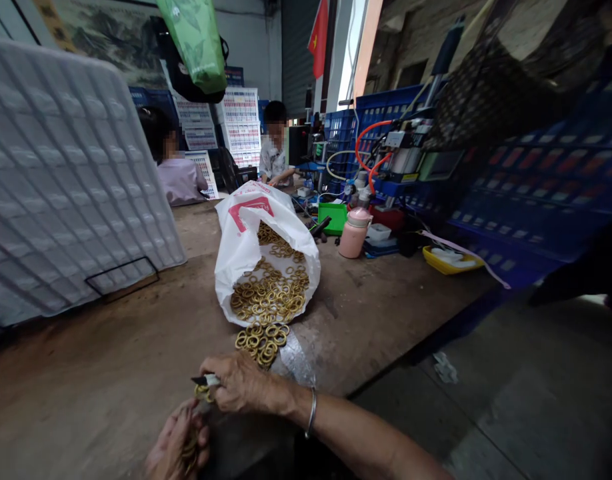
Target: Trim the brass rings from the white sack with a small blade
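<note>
Left hand [179, 440]: bare, fingers curled round several brass-coloured rings [189, 450]. Right hand [241, 383]: bare, silver bangle [312, 413] at the wrist, pinching a small dark-tipped item [209, 380] — kind cannot be told — with more rings close against it, just above the left hand. Loose pile [263, 341]: same rings, on the brown bench [381, 313], at the bag's mouth. White plastic bag [291, 227]: one, red print, lying open toward the hands, many rings inside. Silvery patch [297, 357]: one, beside the pile. White ribbed panel [76, 187]: one, upright, at left. Right of the bag: pink bottle [355, 233]; green tray [333, 219]; yellow dish [449, 269]. Far side — person in pale top [181, 179]; person in patterned shirt [273, 159].
</note>
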A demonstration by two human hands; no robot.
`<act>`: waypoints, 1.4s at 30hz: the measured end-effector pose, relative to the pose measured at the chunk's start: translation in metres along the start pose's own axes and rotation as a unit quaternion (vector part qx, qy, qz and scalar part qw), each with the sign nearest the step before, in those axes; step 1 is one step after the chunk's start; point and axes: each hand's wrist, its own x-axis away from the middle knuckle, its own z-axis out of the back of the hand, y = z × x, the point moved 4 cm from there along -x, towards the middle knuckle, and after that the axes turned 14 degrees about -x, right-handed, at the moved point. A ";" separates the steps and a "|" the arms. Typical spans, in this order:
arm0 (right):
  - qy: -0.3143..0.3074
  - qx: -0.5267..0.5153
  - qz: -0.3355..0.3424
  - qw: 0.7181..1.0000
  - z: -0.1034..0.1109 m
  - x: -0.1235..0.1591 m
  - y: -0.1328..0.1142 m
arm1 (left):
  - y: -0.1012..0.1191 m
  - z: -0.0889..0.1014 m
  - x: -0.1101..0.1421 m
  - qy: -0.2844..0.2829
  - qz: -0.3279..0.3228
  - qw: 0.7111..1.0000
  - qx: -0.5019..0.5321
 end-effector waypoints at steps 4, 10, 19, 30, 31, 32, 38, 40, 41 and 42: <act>-0.019 -0.059 0.011 0.998 -0.010 0.010 -0.003 | -0.005 -0.005 -0.002 -0.027 -0.064 0.996 -0.057; 0.049 -0.227 -0.080 0.969 -0.016 0.011 0.009 | -0.002 -0.003 0.001 0.016 -0.144 0.982 -0.124; 0.033 -0.331 -0.159 0.930 -0.030 0.015 0.011 | 0.016 -0.006 0.015 0.085 -0.206 0.952 -0.210; 0.041 -0.247 -0.126 0.960 -0.034 0.014 0.008 | 0.005 -0.009 0.017 -0.052 -0.125 0.986 -0.094; 0.039 -0.254 -0.123 0.959 -0.034 0.014 0.008 | 0.006 -0.009 0.018 -0.054 -0.126 0.986 -0.095; 0.038 -0.265 -0.122 0.956 -0.034 0.014 0.008 | 0.006 -0.009 0.018 -0.055 -0.129 0.986 -0.095; 0.050 -0.270 -0.139 0.951 -0.034 0.015 0.012 | 0.003 -0.007 0.020 -0.032 -0.144 0.985 -0.089; 0.038 -0.199 -0.116 0.972 -0.035 0.018 0.012 | 0.003 -0.006 0.019 -0.028 -0.152 0.983 -0.095; 0.026 -0.160 -0.100 0.982 -0.036 0.020 0.011 | 0.003 -0.006 0.019 -0.026 -0.157 0.982 -0.098; 0.012 -0.124 -0.084 0.989 -0.038 0.022 0.011 | 0.004 -0.006 0.019 -0.024 -0.163 0.981 -0.102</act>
